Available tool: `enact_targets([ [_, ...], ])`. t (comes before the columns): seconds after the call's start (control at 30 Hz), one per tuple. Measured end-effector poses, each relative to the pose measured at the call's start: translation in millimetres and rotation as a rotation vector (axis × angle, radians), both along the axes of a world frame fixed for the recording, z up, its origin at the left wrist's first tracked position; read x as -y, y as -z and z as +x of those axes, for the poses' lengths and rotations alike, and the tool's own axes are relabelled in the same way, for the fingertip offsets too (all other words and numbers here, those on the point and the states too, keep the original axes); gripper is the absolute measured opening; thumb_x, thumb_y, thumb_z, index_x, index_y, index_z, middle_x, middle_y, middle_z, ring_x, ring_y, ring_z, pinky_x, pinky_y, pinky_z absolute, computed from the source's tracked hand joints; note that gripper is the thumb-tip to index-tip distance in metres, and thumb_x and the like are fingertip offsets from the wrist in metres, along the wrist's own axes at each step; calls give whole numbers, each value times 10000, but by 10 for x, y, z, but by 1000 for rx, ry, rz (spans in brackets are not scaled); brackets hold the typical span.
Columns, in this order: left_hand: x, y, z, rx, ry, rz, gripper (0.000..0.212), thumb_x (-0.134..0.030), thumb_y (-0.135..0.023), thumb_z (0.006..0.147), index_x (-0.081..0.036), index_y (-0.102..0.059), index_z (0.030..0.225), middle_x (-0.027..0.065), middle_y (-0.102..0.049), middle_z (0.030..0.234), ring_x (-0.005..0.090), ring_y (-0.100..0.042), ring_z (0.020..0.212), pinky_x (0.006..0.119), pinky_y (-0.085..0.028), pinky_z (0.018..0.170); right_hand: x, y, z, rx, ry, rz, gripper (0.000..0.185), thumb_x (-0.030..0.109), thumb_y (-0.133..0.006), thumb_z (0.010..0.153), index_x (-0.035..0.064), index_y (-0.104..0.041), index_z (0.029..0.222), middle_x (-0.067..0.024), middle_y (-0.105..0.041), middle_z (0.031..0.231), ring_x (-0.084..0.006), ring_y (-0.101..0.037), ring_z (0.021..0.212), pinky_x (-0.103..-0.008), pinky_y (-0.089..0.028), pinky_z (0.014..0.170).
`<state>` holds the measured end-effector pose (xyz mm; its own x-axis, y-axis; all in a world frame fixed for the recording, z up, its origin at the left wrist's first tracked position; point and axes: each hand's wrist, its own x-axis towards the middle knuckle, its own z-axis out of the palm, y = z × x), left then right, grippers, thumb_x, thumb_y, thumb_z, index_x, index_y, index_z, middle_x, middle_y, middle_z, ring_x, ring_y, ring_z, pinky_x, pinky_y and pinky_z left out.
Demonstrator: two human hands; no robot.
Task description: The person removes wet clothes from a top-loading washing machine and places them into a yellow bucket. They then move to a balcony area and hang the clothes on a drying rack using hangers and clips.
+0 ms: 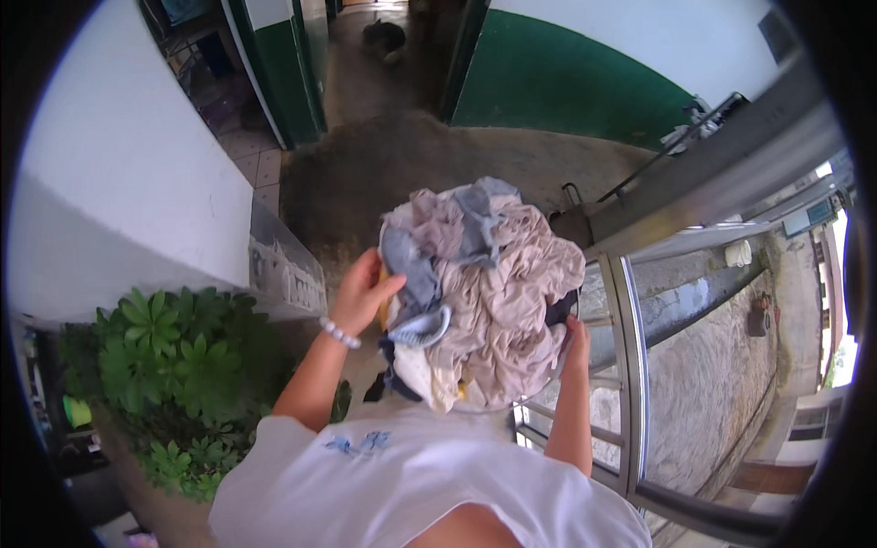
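Note:
A round basin point(385, 294) heaped with crumpled clothes point(507, 288) is held in front of my body; most of its rim is hidden under the cloth. Pinkish-beige fabric makes up most of the heap, with grey-blue pieces on top and at the left, and some white and dark cloth low down. My left hand point(366, 288), with a beaded bracelet at the wrist, grips the basin's left edge, its thumb against the cloth. On the right edge, lower down, my right hand point(577, 339) has hold of the rim.
A leafy green plant point(171, 356) stands at the left beside a white wall point(130, 171). Ahead, a doorway opens between green-and-white walls point(548, 75), and a dark animal point(385, 38) lies on the floor beyond it. Metal railings point(627, 383) run along the right, with a paved yard below.

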<state>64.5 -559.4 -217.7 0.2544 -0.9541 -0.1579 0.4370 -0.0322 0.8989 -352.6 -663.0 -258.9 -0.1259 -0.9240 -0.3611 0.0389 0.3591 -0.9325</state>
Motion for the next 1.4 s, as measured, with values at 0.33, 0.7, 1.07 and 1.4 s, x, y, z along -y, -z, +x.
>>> enact_targets([
  [0.33,22,-28,-12,82,6,125,167,-74,-624,851,-23,-544,988,2,-573,904,76,-524,848,232,-423,768,-118,-159,36,6,49,99,192,233,-609,836,67,-605,932,9,-549,847,-114,-507,810,-261,-396,739],
  [0.7,2923,673,843,9,40,185,336,-82,-578,834,27,-541,1150,68,-595,1110,151,-544,1037,287,-403,927,3105,206,1014,-165,-147,90,214,278,-643,849,80,-646,766,78,-480,641,-38,-397,563,-225,-273,508],
  [1.07,3022,672,849,32,39,189,301,-62,-596,839,24,-544,1123,66,-602,1093,141,-555,1005,269,-412,904,3217,-10,1222,-270,-152,61,236,265,-644,847,35,-684,879,50,-539,656,-55,-447,560,-229,-315,502],
  [1.4,3010,934,783,84,-36,138,213,-88,-649,851,17,-584,1025,69,-642,997,129,-589,910,268,-451,832,3083,317,1024,-192,-94,81,261,234,-686,816,-15,-695,893,10,-620,755,-75,-524,715,-240,-405,642],
])
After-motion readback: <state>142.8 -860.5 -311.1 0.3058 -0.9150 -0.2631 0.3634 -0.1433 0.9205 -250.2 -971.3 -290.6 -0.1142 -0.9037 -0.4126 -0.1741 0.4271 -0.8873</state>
